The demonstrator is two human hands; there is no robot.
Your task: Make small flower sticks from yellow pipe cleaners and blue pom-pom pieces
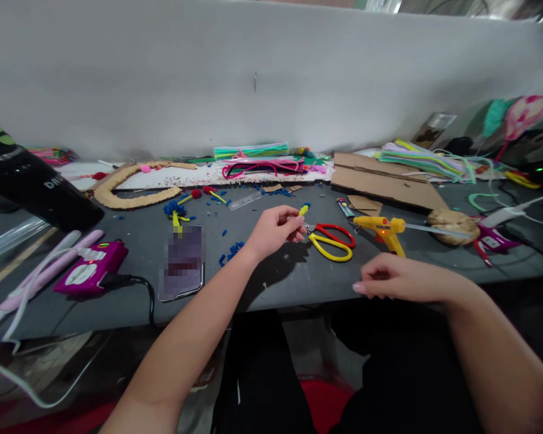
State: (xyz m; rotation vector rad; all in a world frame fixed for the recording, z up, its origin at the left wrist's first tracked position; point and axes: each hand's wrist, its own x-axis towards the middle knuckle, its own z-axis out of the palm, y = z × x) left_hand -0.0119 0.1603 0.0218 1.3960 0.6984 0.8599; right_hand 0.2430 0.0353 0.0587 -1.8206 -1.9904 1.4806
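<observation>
Left hand (276,232) pinching a blue-tipped yellow stem (304,209) by the scissors (329,239)

The stem is gripped between thumb and closed fingers near the scissors' pivot; the right hand (389,278), lower right of the scissors at the table (138,241) edge, has its fingers curled, and I can't tell whether they hold anything. Right of the scissors lies a yellow glue gun (382,226); far left of them is a black bottle (38,184), its white lettering starting "DA", the rest hard to read
</observation>
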